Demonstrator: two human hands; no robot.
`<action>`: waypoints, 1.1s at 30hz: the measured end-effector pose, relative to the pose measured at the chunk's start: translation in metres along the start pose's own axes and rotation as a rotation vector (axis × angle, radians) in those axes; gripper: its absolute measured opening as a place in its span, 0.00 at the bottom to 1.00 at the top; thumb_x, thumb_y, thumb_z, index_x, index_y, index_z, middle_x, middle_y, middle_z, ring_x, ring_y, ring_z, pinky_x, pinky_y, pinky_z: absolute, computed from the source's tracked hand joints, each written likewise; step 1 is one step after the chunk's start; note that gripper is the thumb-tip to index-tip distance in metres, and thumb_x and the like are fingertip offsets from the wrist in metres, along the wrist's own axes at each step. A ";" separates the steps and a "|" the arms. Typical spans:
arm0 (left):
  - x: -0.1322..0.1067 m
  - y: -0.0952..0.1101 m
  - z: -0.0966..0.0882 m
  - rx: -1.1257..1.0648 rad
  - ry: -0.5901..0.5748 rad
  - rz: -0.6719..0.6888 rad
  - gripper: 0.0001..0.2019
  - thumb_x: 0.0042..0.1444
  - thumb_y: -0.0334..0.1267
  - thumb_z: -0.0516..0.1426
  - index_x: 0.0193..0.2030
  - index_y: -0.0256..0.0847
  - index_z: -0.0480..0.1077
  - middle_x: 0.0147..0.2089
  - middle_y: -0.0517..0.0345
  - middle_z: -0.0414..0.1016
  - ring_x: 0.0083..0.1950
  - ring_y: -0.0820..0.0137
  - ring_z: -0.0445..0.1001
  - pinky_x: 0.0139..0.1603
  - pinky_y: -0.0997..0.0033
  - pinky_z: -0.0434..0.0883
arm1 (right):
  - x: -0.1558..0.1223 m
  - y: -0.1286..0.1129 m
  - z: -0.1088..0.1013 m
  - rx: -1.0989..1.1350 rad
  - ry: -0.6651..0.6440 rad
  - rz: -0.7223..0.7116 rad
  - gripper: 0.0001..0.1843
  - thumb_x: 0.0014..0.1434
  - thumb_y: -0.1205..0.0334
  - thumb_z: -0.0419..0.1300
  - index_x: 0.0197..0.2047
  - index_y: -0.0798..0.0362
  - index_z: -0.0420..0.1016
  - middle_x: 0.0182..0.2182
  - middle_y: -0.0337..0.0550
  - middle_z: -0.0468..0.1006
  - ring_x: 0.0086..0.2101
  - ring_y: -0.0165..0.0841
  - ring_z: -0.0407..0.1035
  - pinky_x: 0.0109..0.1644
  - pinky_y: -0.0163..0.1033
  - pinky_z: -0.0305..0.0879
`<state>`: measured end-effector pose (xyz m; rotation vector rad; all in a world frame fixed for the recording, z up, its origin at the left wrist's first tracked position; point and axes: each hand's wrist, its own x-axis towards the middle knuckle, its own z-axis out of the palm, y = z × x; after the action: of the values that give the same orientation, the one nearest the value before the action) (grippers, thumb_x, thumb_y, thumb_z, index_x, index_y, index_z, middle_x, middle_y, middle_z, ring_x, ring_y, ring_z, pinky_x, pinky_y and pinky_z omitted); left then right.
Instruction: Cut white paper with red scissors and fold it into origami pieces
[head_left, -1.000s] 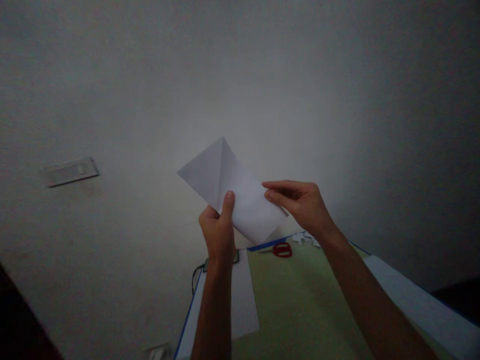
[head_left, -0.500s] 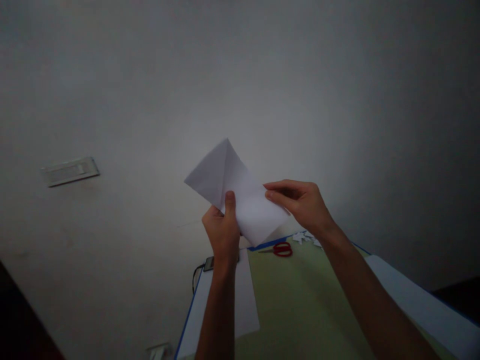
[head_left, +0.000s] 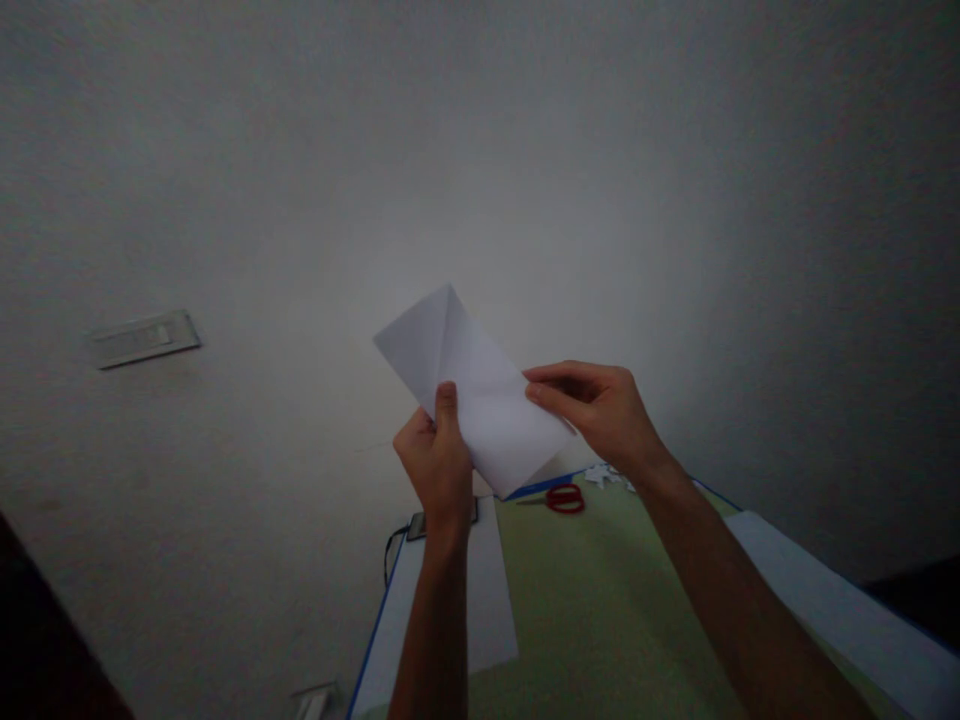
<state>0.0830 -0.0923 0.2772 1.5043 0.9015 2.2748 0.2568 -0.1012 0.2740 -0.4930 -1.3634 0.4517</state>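
Note:
I hold a folded white paper (head_left: 469, 375) up in front of a pale wall. It is a long strip with a pointed top and a centre crease. My left hand (head_left: 436, 460) grips its lower left edge, thumb pressed on the front. My right hand (head_left: 600, 410) pinches its right edge between thumb and fingers. Below them lies a green mat (head_left: 600, 600) on the table.
Red-handled scissors (head_left: 559, 498) and white paper scraps (head_left: 609, 475) lie at the mat's far edge. White sheets (head_left: 487, 590) flank the mat, another at right (head_left: 832, 610). A dark device with a cable (head_left: 416, 527) sits at the table's far left corner. A switch plate (head_left: 142, 340) is on the wall.
The paper has sunk slightly and tilted a little; my left thumb has slid up along it. My right hand has barely moved.

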 end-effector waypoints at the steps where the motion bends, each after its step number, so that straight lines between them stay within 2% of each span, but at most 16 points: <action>1: 0.001 0.000 -0.001 -0.005 -0.003 -0.003 0.26 0.59 0.56 0.64 0.20 0.39 0.66 0.19 0.63 0.61 0.20 0.76 0.56 0.18 0.74 0.54 | 0.000 0.000 0.001 0.001 -0.007 0.000 0.10 0.54 0.57 0.74 0.40 0.48 0.88 0.35 0.42 0.88 0.35 0.36 0.80 0.42 0.43 0.78; 4: 0.003 0.001 -0.001 -0.034 -0.030 -0.055 0.27 0.58 0.59 0.63 0.21 0.39 0.67 0.19 0.64 0.60 0.20 0.76 0.56 0.18 0.75 0.54 | 0.000 -0.001 0.004 0.006 0.009 -0.012 0.09 0.54 0.57 0.74 0.39 0.48 0.88 0.35 0.42 0.88 0.35 0.36 0.80 0.43 0.43 0.78; 6: 0.002 0.002 0.001 -0.085 -0.066 -0.102 0.27 0.58 0.61 0.63 0.23 0.38 0.69 0.20 0.64 0.62 0.21 0.76 0.59 0.19 0.76 0.57 | 0.000 -0.001 0.004 0.001 0.060 -0.018 0.09 0.53 0.57 0.74 0.39 0.48 0.88 0.35 0.43 0.88 0.35 0.37 0.80 0.43 0.44 0.78; 9: 0.000 0.001 0.004 -0.214 -0.217 -0.203 0.24 0.57 0.60 0.64 0.29 0.37 0.73 0.25 0.59 0.70 0.25 0.73 0.67 0.23 0.76 0.65 | 0.002 0.000 0.002 0.002 0.155 -0.010 0.09 0.53 0.58 0.74 0.39 0.48 0.88 0.36 0.43 0.88 0.36 0.37 0.80 0.43 0.44 0.78; 12: -0.001 -0.001 0.002 -0.278 -0.366 -0.297 0.22 0.55 0.56 0.66 0.27 0.37 0.73 0.26 0.59 0.69 0.25 0.73 0.67 0.23 0.75 0.67 | 0.003 0.005 -0.003 0.007 0.233 -0.006 0.09 0.53 0.59 0.74 0.39 0.47 0.88 0.36 0.42 0.88 0.36 0.37 0.80 0.43 0.44 0.78; 16: 0.001 -0.006 -0.003 -0.178 -0.452 -0.200 0.23 0.57 0.55 0.66 0.22 0.38 0.70 0.20 0.62 0.64 0.21 0.74 0.64 0.21 0.74 0.66 | 0.004 0.009 -0.008 -0.002 0.272 0.001 0.09 0.52 0.59 0.75 0.39 0.47 0.88 0.35 0.42 0.88 0.35 0.36 0.80 0.42 0.44 0.78; 21: 0.002 -0.010 -0.003 -0.007 -0.385 -0.046 0.24 0.61 0.55 0.62 0.22 0.39 0.69 0.17 0.63 0.62 0.18 0.75 0.62 0.19 0.76 0.61 | 0.004 0.006 -0.005 0.000 0.262 0.000 0.09 0.52 0.59 0.74 0.39 0.48 0.88 0.36 0.42 0.88 0.36 0.36 0.80 0.43 0.44 0.78; 28: -0.008 0.004 0.005 0.067 -0.270 -0.090 0.20 0.67 0.55 0.55 0.30 0.43 0.62 0.20 0.68 0.57 0.17 0.75 0.60 0.14 0.78 0.56 | 0.004 -0.002 0.002 -0.020 0.245 -0.045 0.08 0.54 0.61 0.73 0.39 0.48 0.88 0.35 0.42 0.88 0.35 0.35 0.80 0.41 0.42 0.76; 33: -0.008 0.006 0.004 0.153 -0.248 -0.051 0.21 0.68 0.52 0.55 0.28 0.43 0.58 0.21 0.68 0.54 0.19 0.77 0.56 0.17 0.80 0.53 | 0.004 0.000 0.002 -0.012 0.243 -0.056 0.08 0.53 0.61 0.74 0.39 0.48 0.88 0.34 0.41 0.87 0.34 0.34 0.79 0.41 0.41 0.76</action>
<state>0.0908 -0.0994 0.2766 1.7580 1.0454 1.9666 0.2553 -0.0988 0.2778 -0.5017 -1.1435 0.3268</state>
